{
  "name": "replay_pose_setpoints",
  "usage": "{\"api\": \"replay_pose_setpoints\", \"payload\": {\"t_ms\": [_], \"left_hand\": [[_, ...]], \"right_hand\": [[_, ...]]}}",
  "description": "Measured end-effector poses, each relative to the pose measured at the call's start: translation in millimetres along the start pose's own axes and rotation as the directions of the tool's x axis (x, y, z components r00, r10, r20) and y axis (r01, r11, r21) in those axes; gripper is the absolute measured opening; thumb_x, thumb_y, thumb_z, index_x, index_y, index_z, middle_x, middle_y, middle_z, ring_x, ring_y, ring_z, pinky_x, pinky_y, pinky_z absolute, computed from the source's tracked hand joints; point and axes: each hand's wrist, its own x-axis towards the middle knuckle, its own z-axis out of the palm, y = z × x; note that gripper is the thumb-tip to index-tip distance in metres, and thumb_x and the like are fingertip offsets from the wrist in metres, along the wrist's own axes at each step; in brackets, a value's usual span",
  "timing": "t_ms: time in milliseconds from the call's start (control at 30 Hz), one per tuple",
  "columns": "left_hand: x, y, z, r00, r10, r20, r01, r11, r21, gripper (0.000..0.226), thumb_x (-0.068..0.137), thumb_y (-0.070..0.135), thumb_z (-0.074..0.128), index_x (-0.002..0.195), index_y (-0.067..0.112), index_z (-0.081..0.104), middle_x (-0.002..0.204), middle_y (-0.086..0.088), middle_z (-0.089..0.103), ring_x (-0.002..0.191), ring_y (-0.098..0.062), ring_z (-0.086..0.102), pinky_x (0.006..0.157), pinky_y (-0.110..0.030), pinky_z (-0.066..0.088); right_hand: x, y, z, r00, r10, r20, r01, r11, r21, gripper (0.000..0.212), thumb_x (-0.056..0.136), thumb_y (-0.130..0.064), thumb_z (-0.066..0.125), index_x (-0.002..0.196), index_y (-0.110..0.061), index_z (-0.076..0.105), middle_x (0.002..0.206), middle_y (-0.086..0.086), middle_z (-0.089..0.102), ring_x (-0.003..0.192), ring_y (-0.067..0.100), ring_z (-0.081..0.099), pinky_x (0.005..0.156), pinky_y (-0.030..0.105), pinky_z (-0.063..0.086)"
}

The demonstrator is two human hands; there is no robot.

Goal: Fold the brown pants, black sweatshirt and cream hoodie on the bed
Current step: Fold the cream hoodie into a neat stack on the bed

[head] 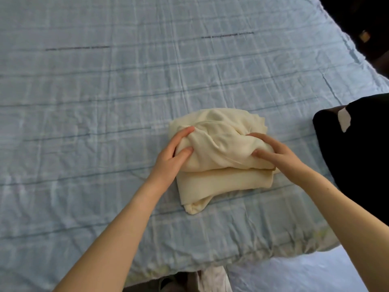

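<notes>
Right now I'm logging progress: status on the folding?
Left hand, right hand grip cream hoodie. Hoodie folded, on bed. Black sweatshirt apart at right, nothing blocking.

A bed fills most of the view under a pale blue checked cover, creased all over and crossed by thin darker lines. The light is soft and even. Beyond the far right corner is deep shadow — at the near right, a pale floor.

Both bare arms reach forward, hands level with each other.
The left hand and right hand each pinch the cream hoodie between thumb and curled fingers, forearms angling inward.
</notes>
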Motion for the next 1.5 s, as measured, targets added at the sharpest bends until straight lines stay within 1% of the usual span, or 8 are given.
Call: {"api": "replay_pose_setpoints", "payload": {"t_ms": [533,733,900,1000,1100,1233,1367,1500], "left_hand": [[-3.5,-3.7,9.3,0.998,0.000,-0.062,-0.002,0.999,-0.038,0.043,0.095,0.025,0.053,0.128,0.053,0.054,0.136,0.032,0.052,0.131,0.009,0.042,0.099,-0.005,0.034],[-14.1,6.0,15.6,0.996,0.029,-0.089,-0.032,0.999,-0.037,0.064,0.088,0.046,0.058,0.134,0.072,0.022,0.154,0.029,0.027,0.140,0.007,0.030,0.113,-0.019,0.029],[-15.5,19.8,15.5,0.990,-0.134,0.038,0.139,0.949,-0.283,0.038,0.091,0.059,0.044,0.124,0.047,0.059,0.141,0.006,0.055,0.128,-0.009,0.053,0.104,-0.030,0.043],[-11.9,39.1,11.2,0.953,-0.291,0.080,0.301,0.897,-0.324,0.065,0.091,0.066,0.031,0.092,0.020,0.077,0.123,-0.007,0.068,0.109,-0.012,0.066,0.090,-0.023,0.052],[-4.8,56.5,19.1,0.956,-0.268,0.118,0.254,0.959,0.126,0.053,0.097,0.045,0.045,0.068,0.014,0.077,0.111,0.005,0.073,0.108,-0.008,0.065,0.102,-0.028,0.044],[-1.0,49.4,45.0,0.981,0.190,0.036,-0.157,0.672,0.724,0.035,0.090,0.038,0.062,0.121,0.022,0.064,0.131,-0.003,0.057,0.123,-0.024,0.050,0.107,-0.036,0.036],[2.1,11.8,58.2,0.982,0.183,0.042,-0.110,0.385,0.916,0.059,0.095,0.054,0.026,0.152,0.047,0.014,0.163,-0.009,0.014,0.150,-0.033,0.008,0.116,-0.062,0.008],[0.5,-25.8,62.9,0.985,0.142,0.102,-0.132,0.228,0.965,0.059,0.096,0.051,0.031,0.152,0.044,0.014,0.164,-0.014,0.006,0.149,-0.039,0.002,0.112,-0.070,0.010]], "right_hand": [[-5.1,12.9,-5.4,0.995,-0.025,0.095,0.017,0.996,0.086,0.048,0.080,-0.054,0.063,0.127,-0.047,0.062,0.133,-0.024,0.060,0.126,-0.001,0.053,0.105,0.030,0.041],[-18.3,3.5,-15.9,0.997,-0.065,0.047,0.062,0.996,0.062,0.043,0.090,-0.048,0.057,0.132,-0.056,0.052,0.120,-0.031,0.063,0.112,-0.013,0.055,0.085,0.006,0.044],[-23.7,-3.4,-20.6,0.986,-0.041,0.160,0.043,0.999,-0.014,0.041,0.088,-0.052,0.050,0.129,-0.058,0.054,0.121,-0.022,0.065,0.115,-0.007,0.055,0.090,0.013,0.041],[-18.4,-18.8,-17.1,0.998,-0.021,0.058,0.028,0.992,-0.120,0.037,0.086,-0.065,0.036,0.115,-0.060,0.058,0.113,-0.011,0.054,0.107,0.003,0.052,0.085,0.019,0.035],[-7.8,-37.3,-10.8,0.978,-0.157,-0.139,0.116,0.957,-0.267,0.028,0.093,-0.056,0.042,0.111,-0.047,0.062,0.108,-0.009,0.047,0.105,0.009,0.049,0.084,0.017,0.034],[9.4,-48.6,15.5,0.939,-0.342,-0.026,0.282,0.813,-0.509,0.045,0.099,-0.047,0.047,0.143,-0.038,0.048,0.148,-0.003,0.038,0.140,0.017,0.027,0.111,0.031,0.023],[18.3,-17.5,40.0,0.956,-0.290,0.050,0.242,0.676,-0.696,0.064,0.095,-0.062,0.018,0.156,-0.045,0.014,0.167,-0.005,0.011,0.154,0.023,0.003,0.121,0.052,0.010],[20.1,17.4,52.1,0.940,-0.335,0.062,0.243,0.532,-0.811,0.061,0.098,-0.056,0.021,0.155,-0.042,0.004,0.167,-0.004,0.009,0.154,0.024,0.004,0.119,0.058,0.011]]}}
